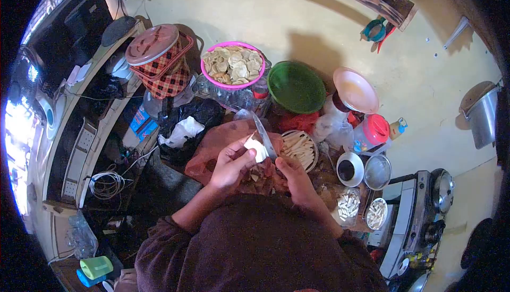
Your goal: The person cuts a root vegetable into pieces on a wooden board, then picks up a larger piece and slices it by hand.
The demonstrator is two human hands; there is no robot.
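My left hand (232,163) is closed round a white chunk of what looks like a peeled root (258,151), a brown patch showing at its upper edge. In my right hand (295,179) is a knife (264,135), its blade tilted up and to the left, against or very near the chunk's right side. Most of the knife's handle is hidden by my fingers. Under both hands lies a reddish translucent plastic sheet or bag (204,151), with small scraps near it. Just right of the blade, a round bowl (317,159) holds several long pale strips.
Behind stand a pink basin (229,86) of round pale slices, a green basin (297,87) and a pale pink bowl (366,91). At right are a red-lidded container (376,129), a white bowl (357,180) with dark contents, and a stove (419,207). A black bag (210,112) lies left.
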